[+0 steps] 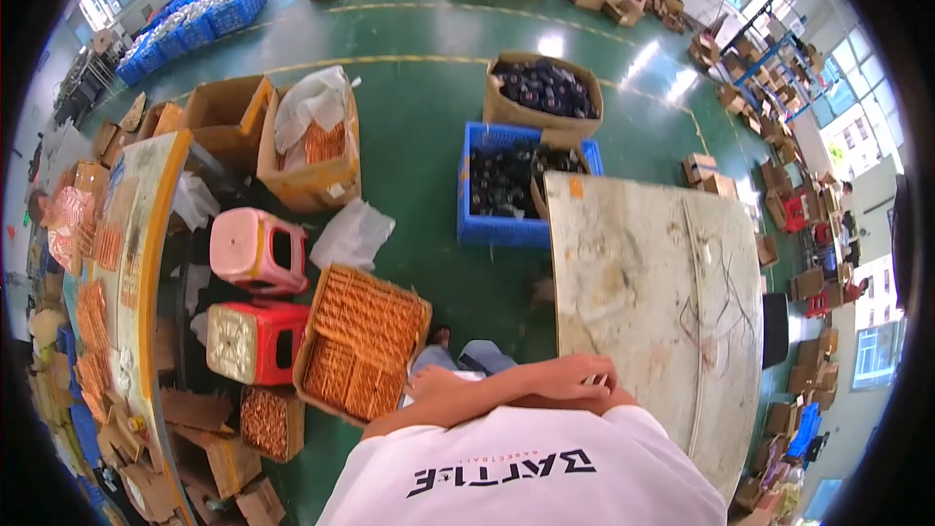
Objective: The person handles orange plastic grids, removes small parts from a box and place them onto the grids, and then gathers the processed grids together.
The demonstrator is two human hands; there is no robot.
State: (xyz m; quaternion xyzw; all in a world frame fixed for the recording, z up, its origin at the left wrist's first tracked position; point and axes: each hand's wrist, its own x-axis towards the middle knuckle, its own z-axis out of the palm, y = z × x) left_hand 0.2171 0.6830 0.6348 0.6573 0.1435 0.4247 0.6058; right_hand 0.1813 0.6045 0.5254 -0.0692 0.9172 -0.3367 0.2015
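Note:
My forearms are crossed in front of my white shirt. My left hand lies over my right arm, its fingers curled, with nothing seen in them. My right hand rests beside my left forearm, which partly covers it; its fingers do not show clearly. Nearest to the right hand stands an open cardboard box packed with copper-coloured coiled parts. To the right of my left hand is a worn, pale tabletop with thin dark wires on it.
A pink stool and a red stool stand left of the coil box. Ahead are a blue crate and a carton of dark parts. A long workbench runs along the left, with a person beyond it.

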